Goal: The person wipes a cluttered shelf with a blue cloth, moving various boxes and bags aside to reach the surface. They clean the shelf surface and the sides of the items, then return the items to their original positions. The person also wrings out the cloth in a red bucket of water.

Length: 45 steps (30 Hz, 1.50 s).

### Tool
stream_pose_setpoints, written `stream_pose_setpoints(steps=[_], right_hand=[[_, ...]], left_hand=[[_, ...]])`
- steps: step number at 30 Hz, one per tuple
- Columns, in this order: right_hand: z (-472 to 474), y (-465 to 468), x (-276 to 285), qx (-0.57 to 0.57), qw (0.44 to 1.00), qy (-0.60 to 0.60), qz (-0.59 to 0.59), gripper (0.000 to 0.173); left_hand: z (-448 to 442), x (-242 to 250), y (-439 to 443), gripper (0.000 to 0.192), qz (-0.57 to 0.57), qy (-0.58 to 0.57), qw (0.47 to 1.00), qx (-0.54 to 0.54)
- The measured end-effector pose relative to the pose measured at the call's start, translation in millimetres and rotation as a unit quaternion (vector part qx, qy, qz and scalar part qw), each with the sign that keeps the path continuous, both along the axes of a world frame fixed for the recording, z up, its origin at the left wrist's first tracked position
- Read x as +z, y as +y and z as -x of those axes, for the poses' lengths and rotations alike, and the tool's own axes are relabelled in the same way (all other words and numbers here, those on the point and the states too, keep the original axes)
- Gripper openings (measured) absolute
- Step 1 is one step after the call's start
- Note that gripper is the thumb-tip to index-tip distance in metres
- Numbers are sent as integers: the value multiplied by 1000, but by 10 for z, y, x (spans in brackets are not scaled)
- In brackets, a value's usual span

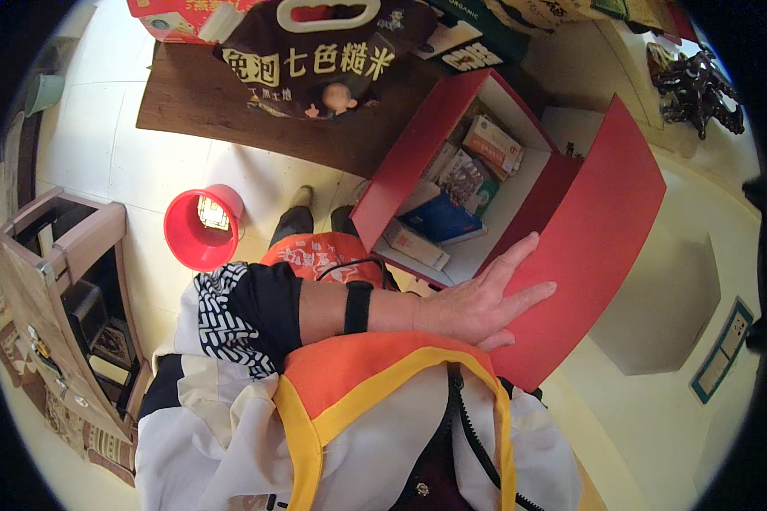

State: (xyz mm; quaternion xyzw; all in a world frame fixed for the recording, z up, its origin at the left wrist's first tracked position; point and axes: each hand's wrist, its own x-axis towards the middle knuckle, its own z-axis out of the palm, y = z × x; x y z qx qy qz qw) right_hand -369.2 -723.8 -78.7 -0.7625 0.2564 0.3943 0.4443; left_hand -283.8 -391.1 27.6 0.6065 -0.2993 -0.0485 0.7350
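My left hand (470,313) reaches across my body with its fingers spread, lying over the raised red lid (588,243) of a box. It grasps nothing; whether the palm presses on the lid cannot be told. A black band circles the forearm. The red cardboard box (409,147) stands open and tilted in the view, with a pale inside. In it lie several small cartons: an orange and white carton (493,144), a blue carton (444,217) and a long white carton (417,244). My right hand is out of view, on the side where the lid stands.
A dark wooden table (281,137) bears a black printed rice bag (319,64) and other packages. A red bucket (201,227) stands on the tiled floor left of my feet. Further left is a wooden chair (89,236). A dark carved ornament (697,89) is at upper right.
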Motion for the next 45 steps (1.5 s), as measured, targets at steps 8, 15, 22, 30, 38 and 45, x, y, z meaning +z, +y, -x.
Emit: stream_pose_setpoints(steps=[8,15,22,30,38,45], right_hand=[[-95,84,65,-1,1000,10,12,53],[-192,130,-12,2,1000,6,3,54],[-353,399,134,-9,1000,5,29,58],[-424,565,250,-7,999,3,32,63],[-499,548,256,9,1000,10,11,66],[-415,496,144,-5,998,19,-51,64]], left_hand=[[14,-32,-1,79,-8,-4,1000,-22],[-16,-386,582,79,-171,132,976,9],[-197,-1226,961,67,-140,341,927,75],[-85,-1930,692,63,-91,556,826,-6],[-501,-1981,520,85,-133,412,901,12],[-363,-1544,469,91,-193,321,926,53]])
